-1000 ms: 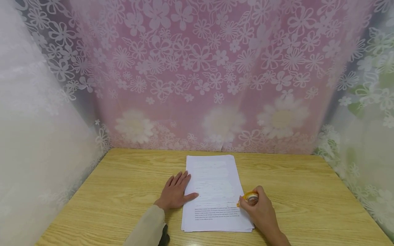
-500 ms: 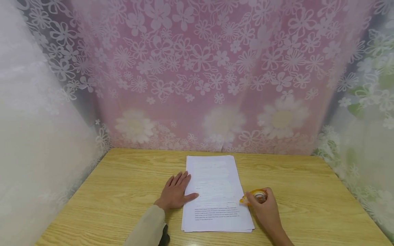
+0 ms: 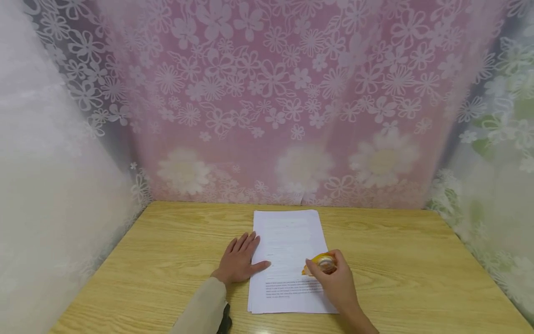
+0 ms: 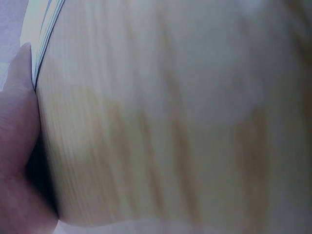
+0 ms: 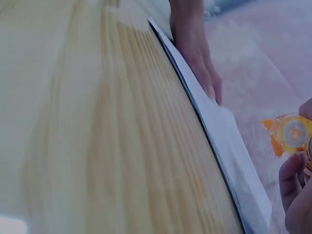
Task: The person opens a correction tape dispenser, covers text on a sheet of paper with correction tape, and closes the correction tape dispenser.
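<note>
A stack of printed paper lies upright before me, its top sheet showing white bands over most lines and a block of text near the bottom. My left hand rests on the stack's left edge, fingers spread and thumb on the sheet; the left wrist view catches part of this hand beside the page edges. Between thumb and fingers, my right hand pinches an orange correction tape over the sheet's right side. In the right wrist view the correction tape appears raised above the paper.
The wooden table extends on both sides of the stack. A pink floral curtain hangs along its back edge, with pale sheeting at the left and more floral sheeting at the right.
My right hand with the correction tape shifts slightly right to the sheet's edge, then moves left over the paper. The left hand stays in place.
</note>
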`<control>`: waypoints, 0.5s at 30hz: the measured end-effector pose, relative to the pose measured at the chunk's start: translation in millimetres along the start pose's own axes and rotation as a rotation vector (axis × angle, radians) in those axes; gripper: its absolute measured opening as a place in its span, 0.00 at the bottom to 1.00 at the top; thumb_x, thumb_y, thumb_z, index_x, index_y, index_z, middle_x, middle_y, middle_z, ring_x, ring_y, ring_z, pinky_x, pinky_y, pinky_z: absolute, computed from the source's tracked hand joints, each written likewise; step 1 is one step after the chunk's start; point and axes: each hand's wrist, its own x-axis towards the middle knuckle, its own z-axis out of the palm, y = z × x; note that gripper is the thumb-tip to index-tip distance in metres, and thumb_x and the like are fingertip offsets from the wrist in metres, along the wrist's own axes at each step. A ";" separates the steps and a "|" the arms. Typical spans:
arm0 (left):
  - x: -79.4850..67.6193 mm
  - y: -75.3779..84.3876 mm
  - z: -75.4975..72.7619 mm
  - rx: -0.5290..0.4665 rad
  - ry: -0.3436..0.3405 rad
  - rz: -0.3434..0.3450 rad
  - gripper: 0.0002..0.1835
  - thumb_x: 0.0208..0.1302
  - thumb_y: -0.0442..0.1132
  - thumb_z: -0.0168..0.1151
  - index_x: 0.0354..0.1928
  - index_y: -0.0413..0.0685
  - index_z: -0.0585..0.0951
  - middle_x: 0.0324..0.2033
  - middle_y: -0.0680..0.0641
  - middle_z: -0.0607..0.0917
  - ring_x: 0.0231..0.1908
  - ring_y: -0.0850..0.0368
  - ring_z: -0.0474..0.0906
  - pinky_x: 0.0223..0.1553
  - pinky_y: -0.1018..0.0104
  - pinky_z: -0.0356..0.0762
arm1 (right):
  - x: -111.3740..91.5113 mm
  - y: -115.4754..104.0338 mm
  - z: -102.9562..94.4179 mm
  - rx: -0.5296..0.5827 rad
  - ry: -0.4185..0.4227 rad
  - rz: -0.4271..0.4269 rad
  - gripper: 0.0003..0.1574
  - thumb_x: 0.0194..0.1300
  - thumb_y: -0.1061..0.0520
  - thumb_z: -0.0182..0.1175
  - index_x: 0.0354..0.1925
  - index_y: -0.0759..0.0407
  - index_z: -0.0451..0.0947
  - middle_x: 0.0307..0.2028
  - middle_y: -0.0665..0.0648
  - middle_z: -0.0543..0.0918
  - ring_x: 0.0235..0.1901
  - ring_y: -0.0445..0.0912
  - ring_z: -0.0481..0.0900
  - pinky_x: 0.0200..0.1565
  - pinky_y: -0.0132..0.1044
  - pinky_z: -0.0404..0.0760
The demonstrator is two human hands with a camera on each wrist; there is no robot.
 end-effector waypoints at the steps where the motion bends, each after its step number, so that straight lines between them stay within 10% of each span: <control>1: -0.4 1.2 -1.7 0.002 -0.002 -0.001 0.46 0.63 0.72 0.44 0.73 0.47 0.58 0.72 0.47 0.56 0.71 0.47 0.47 0.68 0.48 0.43 | -1.7 -2.8 7.5 -0.010 -0.027 -0.025 0.31 0.54 0.43 0.71 0.44 0.60 0.69 0.33 0.57 0.78 0.25 0.45 0.77 0.26 0.31 0.77; 15: -2.7 6.2 -8.6 0.010 0.022 0.038 0.47 0.64 0.72 0.41 0.71 0.42 0.62 0.70 0.42 0.60 0.69 0.43 0.52 0.66 0.44 0.47 | -11.0 -9.3 73.7 -0.067 -0.149 -0.081 0.30 0.60 0.39 0.65 0.44 0.60 0.65 0.29 0.52 0.76 0.22 0.41 0.71 0.24 0.30 0.71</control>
